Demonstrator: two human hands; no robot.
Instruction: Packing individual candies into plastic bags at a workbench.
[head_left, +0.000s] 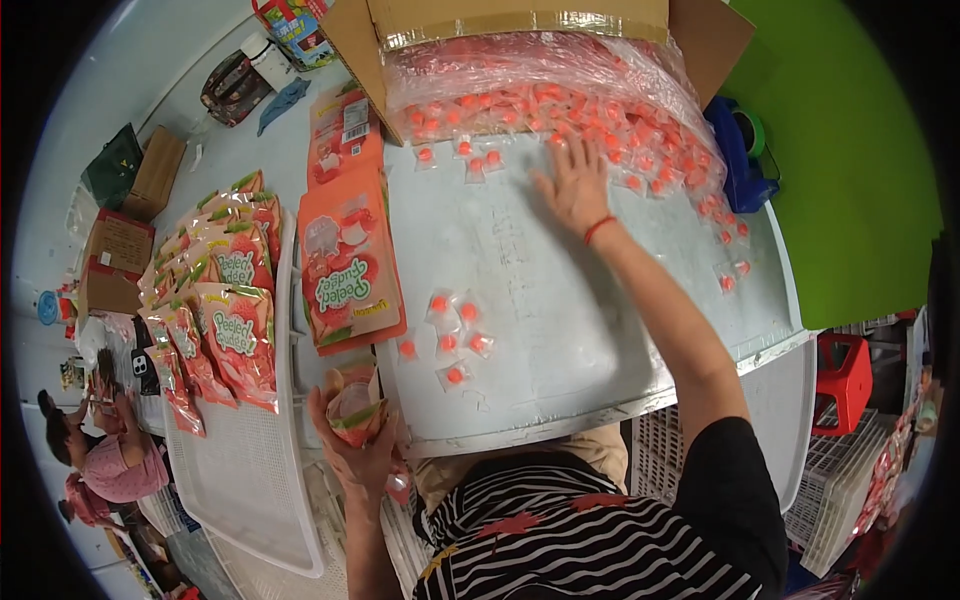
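Note:
My left hand [352, 450] grips a candy pouch [360, 420] just off the table's front edge; the pouch's mouth gapes upward. Reaching far over the table, my right hand [578, 188] has its fingers spread, with the fingertips at the edge of a heap of individually wrapped red candies [610, 130]. Nothing shows in its palm. The heap spills from a plastic-lined cardboard box [530, 20] lying on its side. Loose wrapped candies [448, 342] lie near the front left of the table. Flat pink pouches [350, 260] are stacked at the table's left edge.
Left of the table, a white plastic tray [245, 470] bears several plump pouches [238, 340]. A blue tape dispenser [745, 165] stands by the candies on the right. Beyond the table's right side is a red stool [842, 385]. Other people [120, 460] work at the far left.

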